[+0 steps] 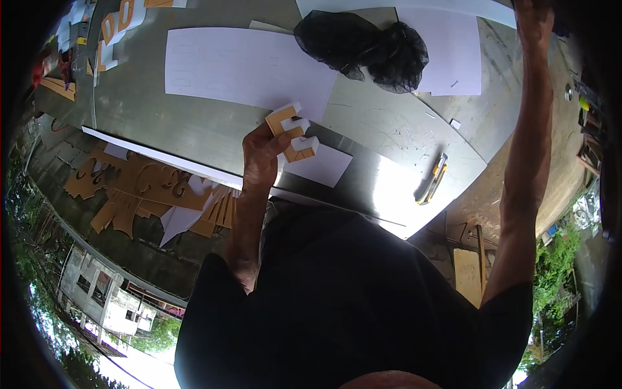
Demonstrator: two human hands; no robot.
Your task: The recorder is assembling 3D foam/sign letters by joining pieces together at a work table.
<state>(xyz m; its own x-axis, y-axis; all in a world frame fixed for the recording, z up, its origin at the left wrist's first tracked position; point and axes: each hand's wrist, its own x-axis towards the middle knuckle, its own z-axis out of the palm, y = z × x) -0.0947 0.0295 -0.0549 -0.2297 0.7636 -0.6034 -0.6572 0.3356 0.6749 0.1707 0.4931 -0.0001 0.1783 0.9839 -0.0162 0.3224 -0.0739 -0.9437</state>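
My left hand (261, 155) is closed round a cardboard letter (282, 120), shaped like an E, with a brown face and white side walls. It holds the letter above the near part of the metal table (214, 133). Just beneath lies a small white sheet (327, 168). My right arm stretches far forward along the right side, and my right hand (535, 24) is at the top right edge of the view, by the end of a white sheet. Its fingers are dark and partly cut off, so I cannot make out what they touch.
A large white sheet (220, 65) and a bundle of black mesh (395, 55) lie on the table. A yellow and black box cutter (433, 179) rests near the right edge. More cardboard letters (110, 27) stand far left. Brown cardboard offcuts (139, 185) lie below the table's near left edge.
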